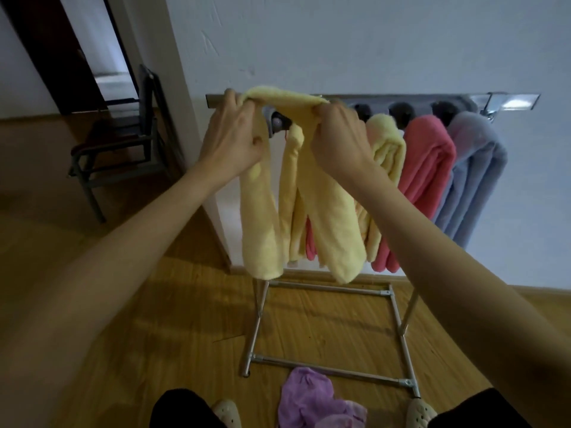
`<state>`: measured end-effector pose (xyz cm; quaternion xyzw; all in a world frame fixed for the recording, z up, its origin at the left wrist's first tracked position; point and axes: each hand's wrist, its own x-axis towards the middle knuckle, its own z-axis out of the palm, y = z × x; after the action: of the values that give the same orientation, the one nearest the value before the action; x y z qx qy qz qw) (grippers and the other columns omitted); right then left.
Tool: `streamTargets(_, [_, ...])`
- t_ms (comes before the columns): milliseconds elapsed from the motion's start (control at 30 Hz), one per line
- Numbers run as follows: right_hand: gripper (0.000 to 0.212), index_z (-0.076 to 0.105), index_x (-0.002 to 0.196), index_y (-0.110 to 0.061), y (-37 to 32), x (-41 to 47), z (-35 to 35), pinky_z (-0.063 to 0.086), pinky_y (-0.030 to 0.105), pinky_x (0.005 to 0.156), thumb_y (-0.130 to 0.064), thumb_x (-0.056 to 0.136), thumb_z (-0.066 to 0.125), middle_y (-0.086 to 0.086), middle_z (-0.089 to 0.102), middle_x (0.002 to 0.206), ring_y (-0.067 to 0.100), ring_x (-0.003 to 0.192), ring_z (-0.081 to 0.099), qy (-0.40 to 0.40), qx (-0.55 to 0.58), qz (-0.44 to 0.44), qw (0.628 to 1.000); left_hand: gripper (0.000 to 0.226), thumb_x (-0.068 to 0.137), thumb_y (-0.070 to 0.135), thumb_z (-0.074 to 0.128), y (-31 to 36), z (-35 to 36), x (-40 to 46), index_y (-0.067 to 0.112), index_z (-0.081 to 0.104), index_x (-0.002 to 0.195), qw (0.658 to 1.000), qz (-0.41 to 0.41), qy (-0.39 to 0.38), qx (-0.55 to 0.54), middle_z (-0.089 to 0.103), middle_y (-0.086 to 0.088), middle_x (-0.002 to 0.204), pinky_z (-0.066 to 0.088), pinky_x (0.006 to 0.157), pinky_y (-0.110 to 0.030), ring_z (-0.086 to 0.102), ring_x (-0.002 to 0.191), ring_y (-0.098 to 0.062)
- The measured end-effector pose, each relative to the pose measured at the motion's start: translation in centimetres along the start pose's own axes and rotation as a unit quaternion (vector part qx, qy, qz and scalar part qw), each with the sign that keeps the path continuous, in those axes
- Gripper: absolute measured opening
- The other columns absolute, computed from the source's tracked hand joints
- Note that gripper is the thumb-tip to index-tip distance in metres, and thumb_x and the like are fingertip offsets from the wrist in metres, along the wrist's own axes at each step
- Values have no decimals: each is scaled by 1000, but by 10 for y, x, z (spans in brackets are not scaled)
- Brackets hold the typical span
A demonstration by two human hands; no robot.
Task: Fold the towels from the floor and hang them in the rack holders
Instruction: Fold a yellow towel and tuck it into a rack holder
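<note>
Both hands grip the yellow towel [296, 193] by its folded middle, left hand [231, 134] and right hand [336, 134] keeping the fold taut up at the rack [417, 101], lining it up with a left-end holder. A purple towel [312, 400] waits on the near floor.
</note>
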<state>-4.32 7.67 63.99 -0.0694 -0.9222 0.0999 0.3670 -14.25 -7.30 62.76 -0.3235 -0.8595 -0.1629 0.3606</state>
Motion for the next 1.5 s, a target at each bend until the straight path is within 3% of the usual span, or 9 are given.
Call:
streamTargets(133, [28, 50, 119, -2, 0, -1, 14, 44, 36, 78, -9, 93, 44, 15, 27, 153, 33, 110, 55, 18, 51, 49, 997, 51, 78, -5, 59, 4, 15, 21, 6, 44, 125, 1000, 13, -19, 14, 43, -18, 117, 42, 68, -34, 51, 96, -37])
streamTargets(300, [34, 44, 125, 12, -4, -4, 55, 36, 42, 107, -7, 97, 44, 26, -1, 156, 34, 144, 21, 61, 181, 38, 981, 43, 91, 1, 51, 13, 40, 33, 7, 39, 132, 999, 29, -32, 26, 42, -17, 125, 48, 80, -42, 47, 109, -34])
streamTargets(533, [39, 48, 129, -10, 10, -12, 103, 22, 1, 95, -31, 100, 33, 3, 1, 161, -28, 127, 0, 36, 320, 31, 946, 56, 91, 1, 52, -5, 71, 17, 8, 31, 143, 996, 53, -69, -12, 28, -14, 148, 43, 101, -40, 40, 128, -32])
streamTargets(733, [55, 37, 143, -7, 39, -33, 127, 19, 41, 119, -28, 93, 27, 10, 29, 153, 18, 143, 23, 18, 389, 45, 920, 63, 81, -11, 50, -19, 91, 2, 11, 38, 139, 993, 65, -84, -45, 45, -13, 129, 46, 93, -42, 47, 115, -31])
streamTargets(867, [50, 52, 128, 0, 58, -41, 138, 30, 36, 112, -27, 94, 28, 13, 48, 135, 20, 129, 41, 5, 365, 2, 931, 61, 82, -8, 55, -26, 109, -11, 12, 39, 137, 989, 113, -98, -1, 42, -12, 131, 50, 86, -42, 47, 110, -31])
streamTargets(1000, [30, 53, 86, -11, 68, -39, 136, 33, 21, 80, -29, 89, 29, -8, 50, 89, 3, 86, 44, -3, 378, 15, 926, 50, 86, 1, 55, -31, 127, -34, 11, 43, 134, 986, 115, -124, -5, 44, -13, 126, 52, 82, -40, 49, 105, -30])
streamTargets(1200, [18, 53, 82, -11, 74, -33, 135, 35, 12, 74, -12, 87, 35, -6, 51, 88, -9, 81, 47, -26, 384, 26, 923, 36, 91, 17, 56, -49, 140, -55, 10, 53, 126, 980, 111, -165, 28, 53, -14, 116, 52, 81, -42, 56, 96, -30])
streamTargets(1400, [27, 54, 79, 10, 75, -31, 135, 39, 39, 69, -10, 84, 36, 20, 55, 83, 29, 76, 51, -31, 367, 19, 930, 29, 87, 12, 59, -52, 143, -50, 3, 57, 115, 981, -20, -133, 140, 45, -16, 126, 45, 90, -42, 48, 106, -32])
streamTargets(1500, [24, 50, 74, 8, 75, -30, 132, 38, 41, 65, -9, 83, 36, 23, 52, 77, 31, 71, 48, -31, 363, 16, 931, 31, 90, 10, 57, -44, 154, -54, 5, 56, 121, 974, 36, -223, -33, 50, -16, 125, 48, 93, -41, 53, 110, -31])
